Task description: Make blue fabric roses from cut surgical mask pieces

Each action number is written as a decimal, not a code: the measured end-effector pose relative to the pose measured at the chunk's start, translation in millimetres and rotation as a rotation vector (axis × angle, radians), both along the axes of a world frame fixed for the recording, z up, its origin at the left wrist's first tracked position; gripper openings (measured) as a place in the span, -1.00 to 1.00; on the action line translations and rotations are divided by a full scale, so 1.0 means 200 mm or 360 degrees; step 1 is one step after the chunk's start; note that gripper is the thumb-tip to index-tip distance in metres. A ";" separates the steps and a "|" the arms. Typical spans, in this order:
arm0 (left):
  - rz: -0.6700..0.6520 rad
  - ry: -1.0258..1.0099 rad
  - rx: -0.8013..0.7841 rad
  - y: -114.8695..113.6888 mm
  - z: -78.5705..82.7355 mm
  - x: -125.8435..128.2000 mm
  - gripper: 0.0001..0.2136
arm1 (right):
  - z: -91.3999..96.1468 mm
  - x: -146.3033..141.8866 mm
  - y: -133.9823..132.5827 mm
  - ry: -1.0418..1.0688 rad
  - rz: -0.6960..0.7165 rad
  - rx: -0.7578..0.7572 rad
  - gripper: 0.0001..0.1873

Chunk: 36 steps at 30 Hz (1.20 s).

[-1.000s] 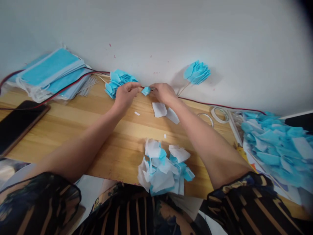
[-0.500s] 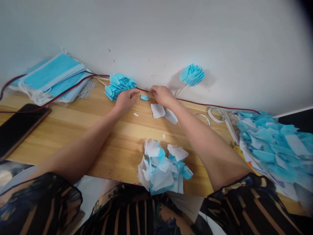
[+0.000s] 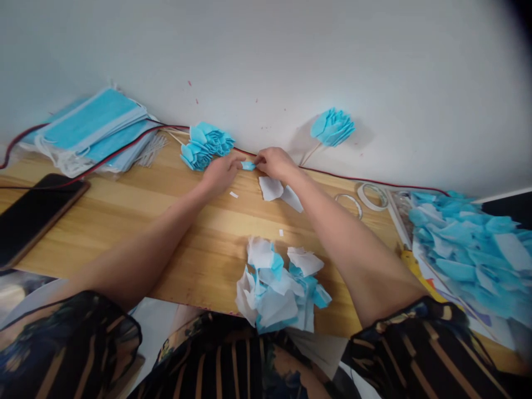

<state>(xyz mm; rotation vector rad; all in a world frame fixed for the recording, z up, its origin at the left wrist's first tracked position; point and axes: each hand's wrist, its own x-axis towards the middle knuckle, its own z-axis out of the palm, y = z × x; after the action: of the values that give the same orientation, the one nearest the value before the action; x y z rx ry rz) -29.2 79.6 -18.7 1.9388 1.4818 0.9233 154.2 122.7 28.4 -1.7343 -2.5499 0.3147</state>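
A small folded piece of blue mask fabric (image 3: 248, 165) is just above the table near the wall, between my two hands. My left hand (image 3: 220, 173) pinches its left end, and the fingers of my right hand (image 3: 274, 162) close on its right end. Two blue fabric flowers (image 3: 208, 145) lie beside my left hand, close to its knuckles. Behind my right wrist, another blue flower (image 3: 333, 127) on a thin stick leans against the wall. White fabric scraps (image 3: 271, 188) rest just below my right hand.
Blue and white pieces (image 3: 278, 293) heap at the table's front edge. More blue pieces (image 3: 469, 244) pile at right, near tape rolls (image 3: 373, 198). Face masks (image 3: 95, 122) and a phone (image 3: 37, 216) lie at left. A red-black cable (image 3: 399, 182) runs along the wall.
My left hand has moved right and taken the left end of the blue piece, which it stood apart from before. My right hand stays at the other end. The view has shifted slightly.
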 end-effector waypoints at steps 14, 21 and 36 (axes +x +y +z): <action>0.0007 0.0213 0.0118 -0.04 0.08 -0.02 -0.66 | -0.01 0.19 -0.11 0.0605 0.0132 0.0362 -0.50; -0.0304 0.0926 0.0130 -0.08 0.16 -0.01 -0.76 | 0.07 0.42 -0.49 0.0922 -0.0066 0.0247 -0.58; -0.0743 0.1148 -0.0396 -0.32 0.32 -0.56 -0.77 | -0.03 0.74 -1.11 0.1216 -0.0511 0.0160 -0.72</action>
<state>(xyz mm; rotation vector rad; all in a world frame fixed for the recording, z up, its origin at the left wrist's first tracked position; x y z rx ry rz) -141.1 16.5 44.5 2.3849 1.2932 -0.1875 301.4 -100.2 22.1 -1.5438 -1.6999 0.6602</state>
